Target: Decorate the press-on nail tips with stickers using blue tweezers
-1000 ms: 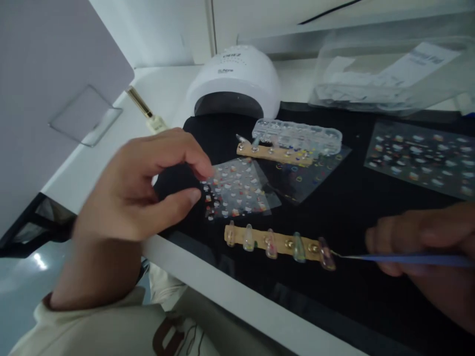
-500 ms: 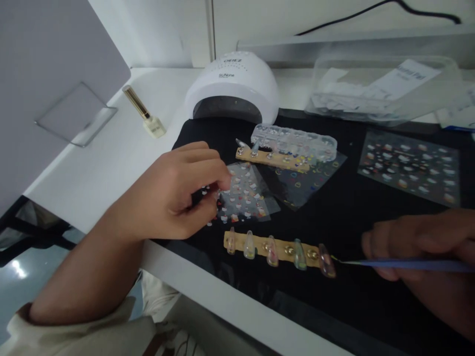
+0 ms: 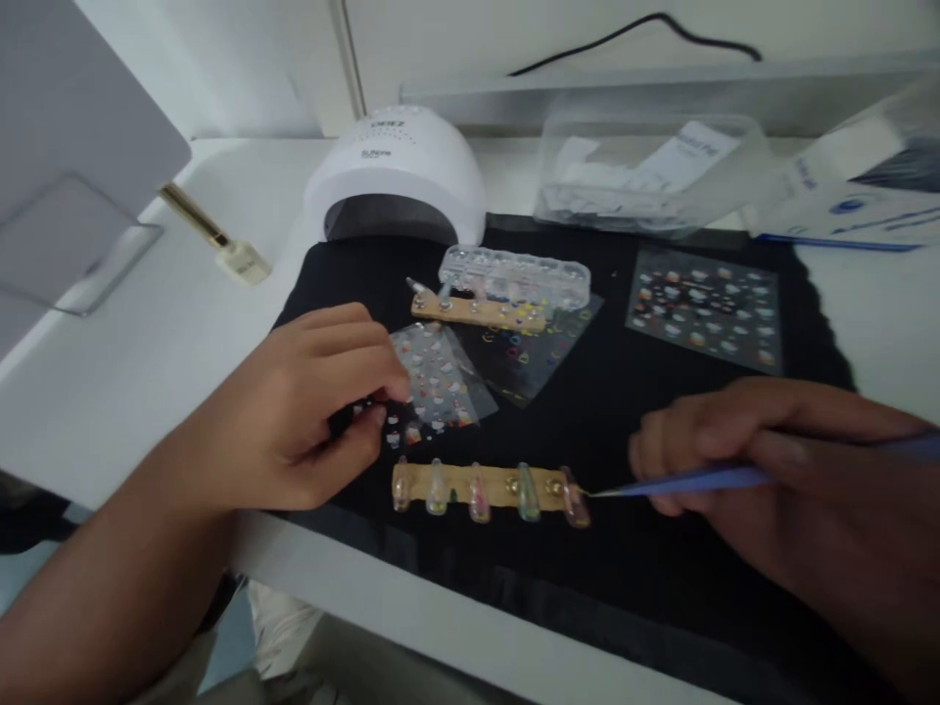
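Observation:
My right hand [image 3: 756,460] is closed around slim blue tweezers [image 3: 690,482]. Their thin tip, with a tiny yellow piece at it, is beside the rightmost clear nail tip [image 3: 576,497]. That nail tip is one of several tinted ones on a tan strip with metal studs [image 3: 495,490], lying on the black mat. My left hand [image 3: 315,401] rests at the left of the mat, its fingers curled and the thumb close to the index finger. Its fingertips overlap a cartoon sticker sheet [image 3: 439,382]; whether they grip anything is hidden.
Behind lie a second stud strip [image 3: 477,311], a clear compartment case [image 3: 514,274] and a colourful sticker sheet [image 3: 540,357]. A white nail lamp [image 3: 397,162], polish bottle [image 3: 242,262], clear bin [image 3: 646,186] and another sticker sheet [image 3: 709,308] stand or lie around.
The view has turned right, so everything sits farther left and a white box shows at the right. The tweezers' tip stays by the rightmost nail tip. My left hand keeps its curled pose.

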Action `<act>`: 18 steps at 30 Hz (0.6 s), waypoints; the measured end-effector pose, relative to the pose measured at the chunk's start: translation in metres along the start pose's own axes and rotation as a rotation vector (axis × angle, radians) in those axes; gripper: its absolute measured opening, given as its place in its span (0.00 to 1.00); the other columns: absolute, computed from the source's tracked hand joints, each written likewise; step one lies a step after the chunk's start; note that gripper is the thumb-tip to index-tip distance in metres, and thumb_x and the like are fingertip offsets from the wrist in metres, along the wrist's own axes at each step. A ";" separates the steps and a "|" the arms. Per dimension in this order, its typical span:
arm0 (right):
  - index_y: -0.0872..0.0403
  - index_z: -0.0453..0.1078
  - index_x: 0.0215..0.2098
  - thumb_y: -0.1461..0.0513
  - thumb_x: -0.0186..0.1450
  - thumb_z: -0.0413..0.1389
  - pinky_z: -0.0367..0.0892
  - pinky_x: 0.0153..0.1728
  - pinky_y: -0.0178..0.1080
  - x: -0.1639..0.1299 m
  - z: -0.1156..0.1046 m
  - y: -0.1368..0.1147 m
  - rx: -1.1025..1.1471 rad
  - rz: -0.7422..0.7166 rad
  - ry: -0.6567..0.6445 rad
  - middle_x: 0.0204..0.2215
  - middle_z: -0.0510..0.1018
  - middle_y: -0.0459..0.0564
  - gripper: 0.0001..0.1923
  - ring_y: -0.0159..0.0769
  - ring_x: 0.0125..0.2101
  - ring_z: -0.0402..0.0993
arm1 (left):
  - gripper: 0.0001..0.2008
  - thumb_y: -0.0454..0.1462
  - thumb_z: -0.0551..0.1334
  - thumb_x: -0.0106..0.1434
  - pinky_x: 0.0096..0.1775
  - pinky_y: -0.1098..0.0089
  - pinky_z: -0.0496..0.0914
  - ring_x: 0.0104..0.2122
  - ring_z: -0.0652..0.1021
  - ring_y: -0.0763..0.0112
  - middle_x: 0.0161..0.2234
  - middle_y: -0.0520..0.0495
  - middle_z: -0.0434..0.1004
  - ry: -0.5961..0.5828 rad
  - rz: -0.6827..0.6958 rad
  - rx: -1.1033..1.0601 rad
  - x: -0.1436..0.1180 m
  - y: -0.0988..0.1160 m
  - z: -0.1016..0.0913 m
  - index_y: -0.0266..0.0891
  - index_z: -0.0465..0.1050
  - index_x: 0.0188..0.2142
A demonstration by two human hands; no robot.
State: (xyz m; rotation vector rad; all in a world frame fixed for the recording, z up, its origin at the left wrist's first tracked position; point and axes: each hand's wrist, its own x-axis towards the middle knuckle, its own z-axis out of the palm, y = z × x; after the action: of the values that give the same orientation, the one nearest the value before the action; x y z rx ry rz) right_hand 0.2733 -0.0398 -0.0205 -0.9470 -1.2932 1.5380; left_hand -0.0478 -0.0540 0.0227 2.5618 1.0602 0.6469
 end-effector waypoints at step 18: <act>0.54 0.81 0.31 0.63 0.64 0.62 0.68 0.22 0.35 -0.003 0.004 -0.001 0.150 -0.005 -0.137 0.21 0.77 0.47 0.06 0.33 0.21 0.75 | 0.08 0.40 0.68 0.61 0.39 0.44 0.71 0.40 0.77 0.49 0.39 0.44 0.80 -0.156 -0.174 0.092 0.037 0.083 0.043 0.40 0.77 0.40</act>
State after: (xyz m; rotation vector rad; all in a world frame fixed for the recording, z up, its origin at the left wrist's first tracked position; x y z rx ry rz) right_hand 0.2703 -0.0438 -0.0191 -0.7540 -1.2532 1.6954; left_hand 0.0466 -0.0884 0.0323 2.5109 1.2665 0.3555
